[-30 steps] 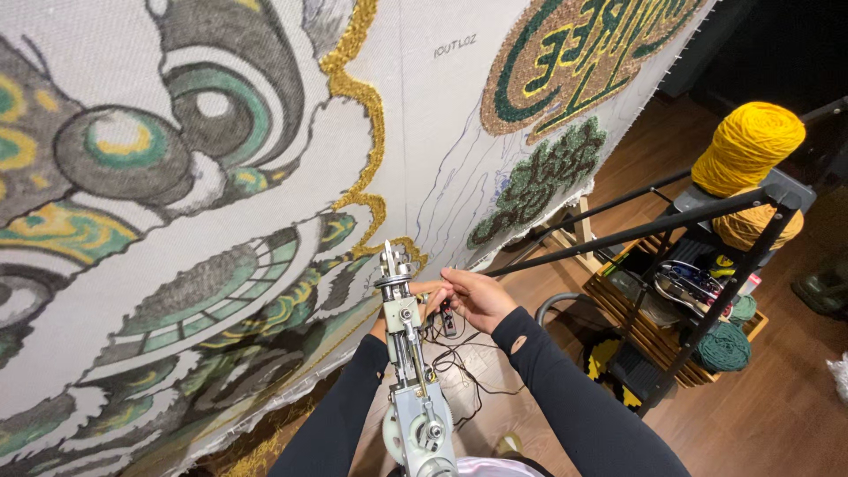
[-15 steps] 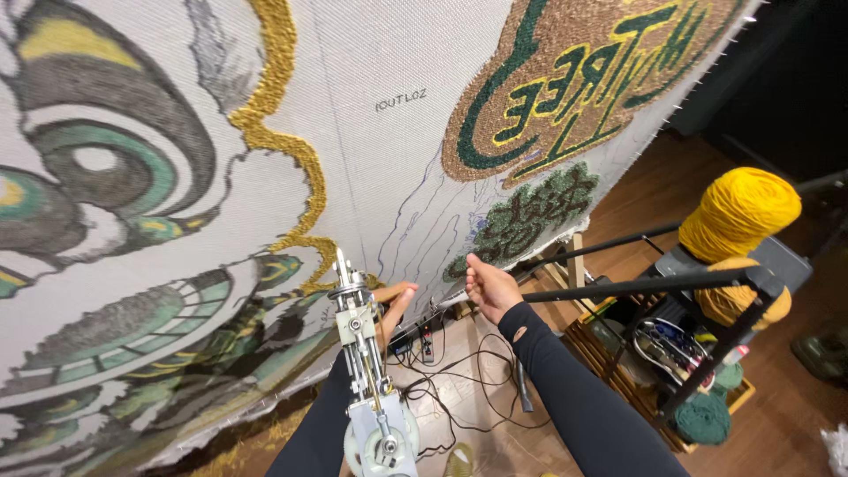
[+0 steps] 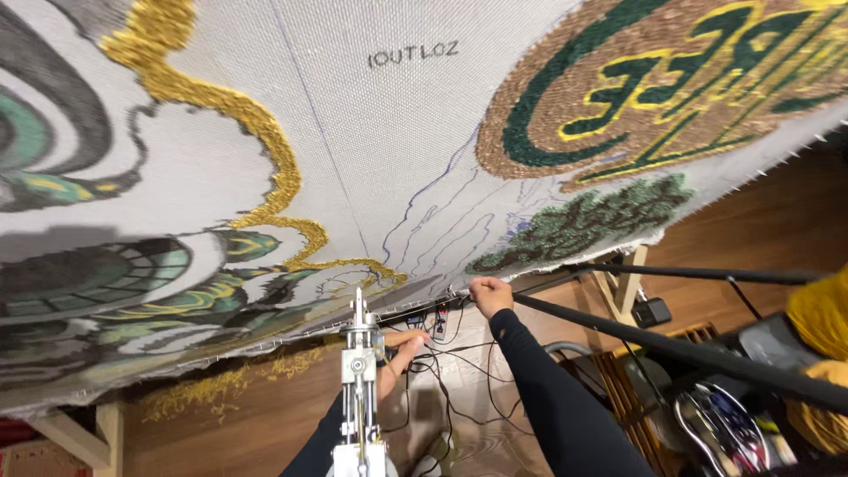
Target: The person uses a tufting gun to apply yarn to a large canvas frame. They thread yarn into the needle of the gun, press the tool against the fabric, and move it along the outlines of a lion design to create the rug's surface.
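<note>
Since half a second ago my view has closed in and tipped up on the cloth, and my right hand has gone up to the cloth's lower edge; it was lower and nearer my left hand before.

Tufting gun: upright, bottom centre of view, needle end pointing up at the lower edge of the tufting cloth. Left hand sits just right of the gun's upper frame, fingers curled, touching it; I cannot tell whether it truly grips, most of the hand is behind the metal. Right hand is closed, pinching the cloth's lower edge right where the black frame bar meets it. Both arms in black sleeves.

Cloth fills the top of the view, stretched, slanting down to the left. On it: gold yarn outline curling from top left down to just above the gun; green and grey tufted shapes at the left; a round brown patch with green and yellow lettering top right; a dark green tufted patch below that, near my right hand.

Below the cloth: tangle of black cables on the wooden floor, loose gold yarn scraps to the left, a yellow yarn cone at the right edge, a wooden frame leg bottom left.
</note>
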